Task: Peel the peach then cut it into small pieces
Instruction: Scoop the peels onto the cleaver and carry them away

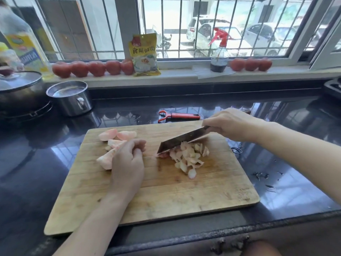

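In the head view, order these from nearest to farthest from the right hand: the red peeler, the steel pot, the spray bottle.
From the right hand:
1. red peeler, on the counter just left of it.
2. spray bottle, behind it on the windowsill.
3. steel pot, far left on the counter.

Sill: tomatoes [93,68], yellow packet [145,54], spray bottle [219,56]
Counter, far left corner: steel pot [71,97], lidded pan [20,89], oil bottle [22,43]
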{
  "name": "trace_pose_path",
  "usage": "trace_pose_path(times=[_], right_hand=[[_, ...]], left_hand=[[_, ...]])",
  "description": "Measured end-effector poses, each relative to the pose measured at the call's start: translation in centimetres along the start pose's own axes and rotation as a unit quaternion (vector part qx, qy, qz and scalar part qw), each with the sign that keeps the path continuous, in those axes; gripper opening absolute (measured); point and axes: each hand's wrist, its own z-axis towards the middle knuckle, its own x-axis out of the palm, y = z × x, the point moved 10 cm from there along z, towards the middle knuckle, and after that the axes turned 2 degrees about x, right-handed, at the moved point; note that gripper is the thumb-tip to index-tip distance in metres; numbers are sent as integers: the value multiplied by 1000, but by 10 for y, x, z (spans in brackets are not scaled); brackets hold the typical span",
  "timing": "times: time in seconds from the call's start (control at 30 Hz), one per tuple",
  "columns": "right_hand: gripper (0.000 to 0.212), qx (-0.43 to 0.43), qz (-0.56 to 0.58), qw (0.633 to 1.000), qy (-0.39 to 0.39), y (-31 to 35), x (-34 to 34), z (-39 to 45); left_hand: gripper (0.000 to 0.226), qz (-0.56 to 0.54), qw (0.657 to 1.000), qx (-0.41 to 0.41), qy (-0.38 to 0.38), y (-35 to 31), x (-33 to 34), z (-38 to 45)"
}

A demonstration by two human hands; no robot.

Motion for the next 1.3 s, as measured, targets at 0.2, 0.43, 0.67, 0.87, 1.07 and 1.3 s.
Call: trace_pose_path(times=[0.2,0.43,0.67,0.87,1.07,1.3], right_hand=[[16,250,184,950,-17,-53,-13,-40],[4,480,415,773,22,-46,21,-149],[32,495,490,718,11,3,53,-159],[31,498,458,736,24,42,57,-137],[11,496,433,752,25,81,46,-119],[31,513,488,705,36,97,53,-110]], left_hand=[[25,10,999,-9,36,-6,5,-2],[45,76,989,-36,124,-21,51,-11],[60,176,974,-23,144,-39,108,-18],[43,161,977,-36,136,-48,131,-18],[39,120,987,-26,100,-59,142,-19],[32,108,989,-12,100,-63,139,-16]])
